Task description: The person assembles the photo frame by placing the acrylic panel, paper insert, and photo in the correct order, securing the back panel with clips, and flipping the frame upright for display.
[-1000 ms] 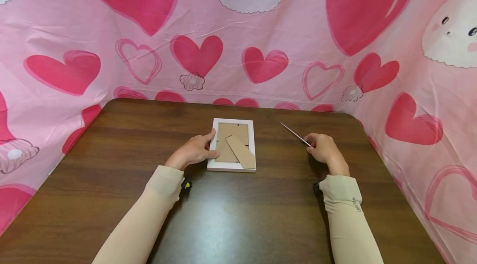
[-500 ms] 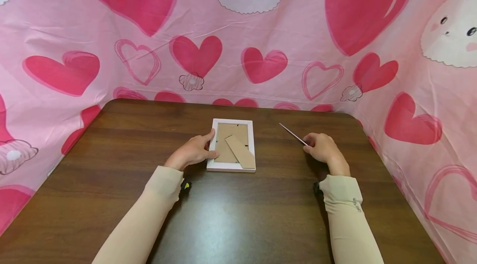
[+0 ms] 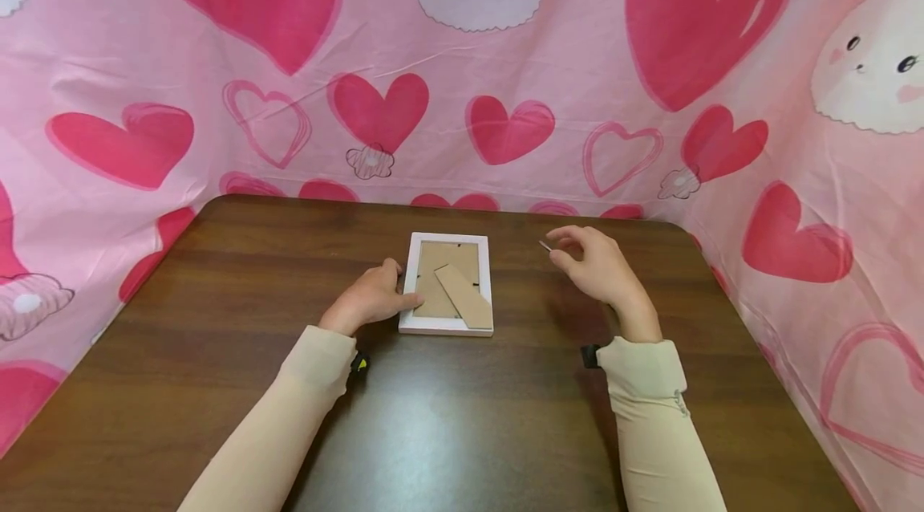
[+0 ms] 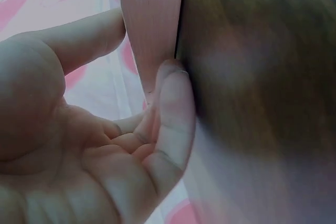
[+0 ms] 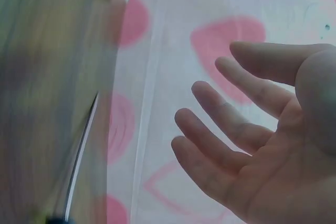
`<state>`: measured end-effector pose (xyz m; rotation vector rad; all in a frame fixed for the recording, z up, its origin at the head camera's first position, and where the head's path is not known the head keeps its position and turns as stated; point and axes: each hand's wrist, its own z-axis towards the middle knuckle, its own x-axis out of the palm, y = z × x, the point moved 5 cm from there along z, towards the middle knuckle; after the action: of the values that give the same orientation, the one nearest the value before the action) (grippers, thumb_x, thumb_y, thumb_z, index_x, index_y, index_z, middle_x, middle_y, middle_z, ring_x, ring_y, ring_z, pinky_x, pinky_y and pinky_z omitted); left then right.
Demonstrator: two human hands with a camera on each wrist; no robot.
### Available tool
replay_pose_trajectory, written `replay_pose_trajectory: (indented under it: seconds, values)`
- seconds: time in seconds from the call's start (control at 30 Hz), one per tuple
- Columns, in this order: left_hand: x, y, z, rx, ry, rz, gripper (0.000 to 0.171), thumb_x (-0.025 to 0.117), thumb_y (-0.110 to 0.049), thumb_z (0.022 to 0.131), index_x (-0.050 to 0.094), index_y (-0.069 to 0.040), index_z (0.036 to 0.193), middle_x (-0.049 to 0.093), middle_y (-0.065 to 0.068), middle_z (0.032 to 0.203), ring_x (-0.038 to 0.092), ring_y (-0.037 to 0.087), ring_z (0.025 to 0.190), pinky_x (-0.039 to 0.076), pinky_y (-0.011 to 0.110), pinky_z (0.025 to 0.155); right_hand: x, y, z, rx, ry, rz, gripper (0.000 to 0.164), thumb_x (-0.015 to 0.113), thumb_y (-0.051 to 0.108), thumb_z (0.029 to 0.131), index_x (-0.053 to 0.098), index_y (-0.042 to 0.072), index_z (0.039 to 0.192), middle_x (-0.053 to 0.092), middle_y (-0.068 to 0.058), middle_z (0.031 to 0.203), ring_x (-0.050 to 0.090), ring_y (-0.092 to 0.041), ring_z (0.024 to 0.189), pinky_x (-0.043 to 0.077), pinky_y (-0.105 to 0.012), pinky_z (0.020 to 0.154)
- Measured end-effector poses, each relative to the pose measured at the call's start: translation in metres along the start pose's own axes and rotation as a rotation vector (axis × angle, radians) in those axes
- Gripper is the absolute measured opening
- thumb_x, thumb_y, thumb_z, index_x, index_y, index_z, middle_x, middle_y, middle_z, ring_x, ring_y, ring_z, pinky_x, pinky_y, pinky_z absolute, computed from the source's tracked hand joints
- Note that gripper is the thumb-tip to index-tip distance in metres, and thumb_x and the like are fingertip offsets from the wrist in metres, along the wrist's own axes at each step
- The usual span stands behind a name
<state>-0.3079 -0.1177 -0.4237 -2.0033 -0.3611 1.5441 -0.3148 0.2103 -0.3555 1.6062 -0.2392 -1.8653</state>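
Note:
A white picture frame (image 3: 445,329) lies back side up on the table, its cardboard stand leg (image 3: 465,299) slanting across the brown backing. My left hand (image 3: 368,297) holds it by the left edge, thumb over the border and fingers curled against the side. In the left wrist view, the fingers (image 4: 176,114) press low on the frame's side (image 4: 152,30). To the right of the frame, my right hand (image 3: 595,263) is raised with fingers spread and nothing in them. Below it lies a thin shiny rod (image 5: 81,153) with a tapered tip; the hand mostly hides it in the head view.
The brown wooden table (image 3: 447,416) has rounded far corners. A pink cloth (image 3: 505,54) printed with hearts hangs close behind it and on both sides. Black devices sit at both wrists, such as the right wrist device (image 3: 590,356).
My right hand has let go of the thin rod, risen and moved left and away from me, its fingers spreading. My left hand stays on the frame, its upper finger shifting slightly.

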Motion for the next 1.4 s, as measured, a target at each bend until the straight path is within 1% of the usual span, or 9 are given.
replay_pose_trajectory:
  seconds: [0.1,0.23,0.37,0.57,0.73,0.9,1.07,1.23,1.4]
  values:
    - [0.0,0.001,-0.004,-0.015,0.004,0.057,0.052,0.068,-0.039,0.087,0.05,0.005,0.109,0.059,0.016,0.096,0.056,0.026,0.089,0.047,0.042,0.079,0.008,0.015,0.007,0.0,0.012,0.042,0.028,0.062,0.019,0.093,0.059,0.014,0.121,0.063,-0.01,0.111,0.055,-0.027,0.104,0.043,-0.049,0.089]
    - [0.003,0.002,-0.006,-0.026,0.02,0.084,0.037,0.067,-0.04,0.087,0.054,-0.005,0.089,0.056,0.008,0.077,0.052,0.022,0.073,0.044,0.035,0.062,0.02,0.028,0.012,0.036,0.036,0.085,0.03,0.061,0.02,0.094,0.058,0.014,0.123,0.062,-0.011,0.116,0.055,-0.026,0.104,0.044,-0.049,0.089]
    - [0.006,0.002,-0.007,-0.033,0.028,0.088,0.034,0.068,-0.039,0.087,0.055,-0.009,0.081,0.053,0.006,0.069,0.048,0.02,0.065,0.039,0.031,0.054,0.031,0.038,0.017,0.065,0.056,0.119,0.03,0.062,0.021,0.094,0.058,0.015,0.123,0.062,-0.012,0.116,0.054,-0.026,0.103,0.045,-0.048,0.087]
    - [0.007,-0.001,-0.005,-0.017,-0.004,0.107,0.025,0.064,-0.032,0.086,0.056,-0.009,0.08,0.053,0.005,0.068,0.048,0.02,0.064,0.038,0.031,0.053,0.046,0.049,0.027,0.067,0.063,0.132,0.029,0.062,0.023,0.093,0.059,0.017,0.122,0.063,-0.009,0.114,0.055,-0.022,0.101,0.046,-0.044,0.085]
    - [0.004,-0.004,-0.003,-0.012,-0.046,0.122,0.02,0.063,-0.027,0.085,0.058,-0.008,0.084,0.054,0.006,0.072,0.049,0.022,0.067,0.041,0.032,0.056,0.056,0.05,0.03,0.082,0.083,0.136,0.028,0.061,0.025,0.094,0.059,0.018,0.121,0.063,-0.008,0.115,0.056,-0.021,0.101,0.047,-0.043,0.085]
    - [0.001,-0.005,-0.002,-0.012,-0.06,0.142,0.019,0.063,-0.026,0.085,0.058,-0.007,0.085,0.055,0.008,0.074,0.05,0.023,0.069,0.043,0.033,0.055,0.058,0.045,0.03,0.098,0.086,0.129,0.029,0.061,0.025,0.094,0.059,0.019,0.122,0.062,-0.009,0.118,0.057,-0.021,0.103,0.045,-0.045,0.088]
    - [-0.003,-0.006,-0.002,-0.012,-0.094,0.151,0.02,0.063,-0.027,0.085,0.057,-0.008,0.084,0.052,0.009,0.078,0.049,0.024,0.072,0.043,0.033,0.055,0.058,0.042,0.031,0.1,0.089,0.134,0.031,0.061,0.024,0.094,0.057,0.017,0.124,0.061,-0.01,0.12,0.056,-0.022,0.105,0.045,-0.046,0.09]
    - [-0.007,-0.003,-0.003,-0.01,-0.111,0.11,0.021,0.062,-0.025,0.086,0.054,-0.006,0.087,0.053,0.009,0.074,0.05,0.023,0.066,0.043,0.033,0.053,0.057,0.043,0.031,0.095,0.087,0.147,0.033,0.061,0.024,0.094,0.056,0.016,0.126,0.06,-0.01,0.12,0.056,-0.023,0.105,0.046,-0.045,0.089]
    - [-0.013,0.0,-0.004,-0.006,-0.115,0.064,0.022,0.063,-0.025,0.086,0.05,-0.007,0.086,0.053,0.009,0.071,0.051,0.022,0.062,0.043,0.033,0.052,0.057,0.044,0.03,0.097,0.091,0.157,0.034,0.061,0.025,0.094,0.055,0.016,0.127,0.059,-0.01,0.121,0.056,-0.022,0.106,0.046,-0.045,0.089]
